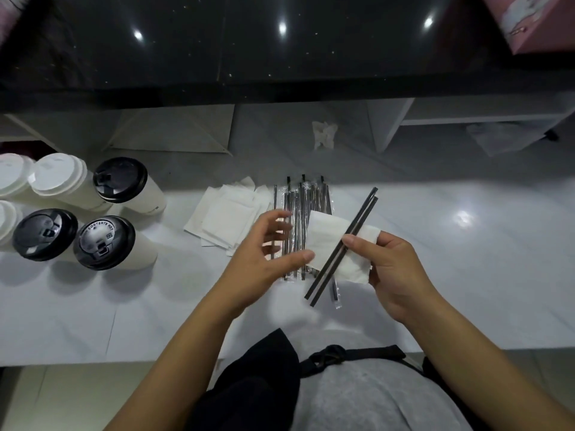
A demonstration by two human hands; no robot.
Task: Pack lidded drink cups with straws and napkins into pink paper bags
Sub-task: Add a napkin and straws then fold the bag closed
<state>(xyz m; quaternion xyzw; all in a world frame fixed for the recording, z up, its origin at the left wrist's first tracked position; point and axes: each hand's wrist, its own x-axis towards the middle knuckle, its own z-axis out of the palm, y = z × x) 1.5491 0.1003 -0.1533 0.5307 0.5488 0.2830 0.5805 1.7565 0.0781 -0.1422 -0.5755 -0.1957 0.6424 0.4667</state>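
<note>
Over worktop (pixel 435 275) middle: right hand (pixel 395 275) pinches straws (pixel 351 234) onto napkin (pixel 326 231).
Left hand (pixel 258 259): loose, beside napkin.
Risk: grip easing, straws slide out.

Straws (pixel 358 219) and napkin (pixel 323 236) in right hand (pixel 396 273)

Your left hand (pixel 264 244) covered the middle of the wrapped straw pile (pixel 298 194), so its straws could not be counted. The held napkin (pixel 329 241) hid more of that pile, and whatever part of your right hand (pixel 395 269) lay beneath it. The left edge cut off two white-lidded cups (pixel 11 177). The top right corner cut the pink box (pixel 541 26), and its print was blurred. On the nearest black lid (pixel 104 242), the small print was too fine to read whole. The crumpled white thing (pixel 324 135) at the back was too dim to name.
</note>
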